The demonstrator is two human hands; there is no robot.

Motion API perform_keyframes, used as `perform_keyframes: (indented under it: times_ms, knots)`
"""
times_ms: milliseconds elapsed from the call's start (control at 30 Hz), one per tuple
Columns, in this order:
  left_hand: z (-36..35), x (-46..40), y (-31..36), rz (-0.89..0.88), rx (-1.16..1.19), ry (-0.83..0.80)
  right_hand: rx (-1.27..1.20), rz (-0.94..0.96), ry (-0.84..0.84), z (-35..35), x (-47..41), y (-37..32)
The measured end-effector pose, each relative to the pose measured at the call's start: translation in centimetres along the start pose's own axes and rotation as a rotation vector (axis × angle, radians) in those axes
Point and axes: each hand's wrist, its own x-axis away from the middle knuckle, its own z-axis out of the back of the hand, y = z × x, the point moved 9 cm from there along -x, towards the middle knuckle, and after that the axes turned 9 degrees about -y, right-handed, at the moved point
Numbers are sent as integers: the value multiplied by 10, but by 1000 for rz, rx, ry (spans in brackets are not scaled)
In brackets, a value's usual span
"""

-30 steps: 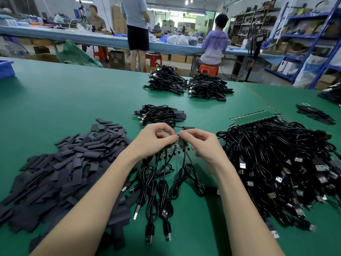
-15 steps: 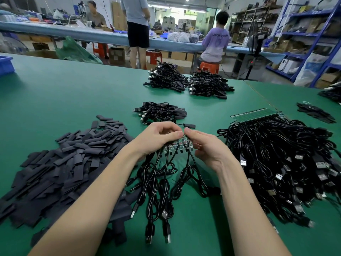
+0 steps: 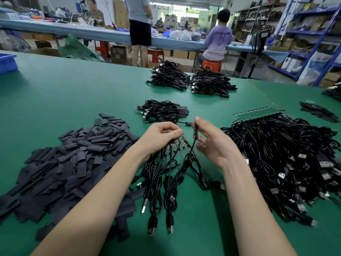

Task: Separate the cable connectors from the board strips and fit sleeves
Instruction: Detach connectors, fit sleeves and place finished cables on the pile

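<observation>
The right hand (image 3: 212, 143) has pulled away from the left hand (image 3: 160, 137), pinching one connector (image 3: 195, 131) freed (cable dangling) from the board strip (image 3: 177, 142) the left grips; bare green table (image 3: 73, 97) lies beyond the sleeves (image 3: 77, 156)

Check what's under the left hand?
Under the left hand, a strip of small boards pokes out, black cables hanging from it. The strip's upper part is covered by the fingers.

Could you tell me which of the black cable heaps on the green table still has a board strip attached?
The big heap at the right: a green board strip lies along its far edge. The three smaller bundles further back show only cables.
</observation>
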Motion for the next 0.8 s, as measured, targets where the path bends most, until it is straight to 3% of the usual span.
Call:
perform_keyframes:
  times_ms: [133,233,300,400,533,667,800]
  knots:
    - [-1,-1,2,-20,-139,115,359,217,-118,-24,8,-39]
    - [-7,2,19,-111,-397,123,362,261,-345,-61,13,-41]
    - [-11,-1,21,-106,-551,107,336,241,-406,-74,13,-36]
    - [-9,-1,12,-67,-475,121,207,285,-171,-57,10,-44]
    - [-1,3,30,-238,-185,227,148,389,171,-18,17,-61]
    - [-30,-1,30,-183,385,11,138,296,293,-3,18,-51]
    - [-45,2,23,-155,409,-26,116,230,329,2,16,-45]
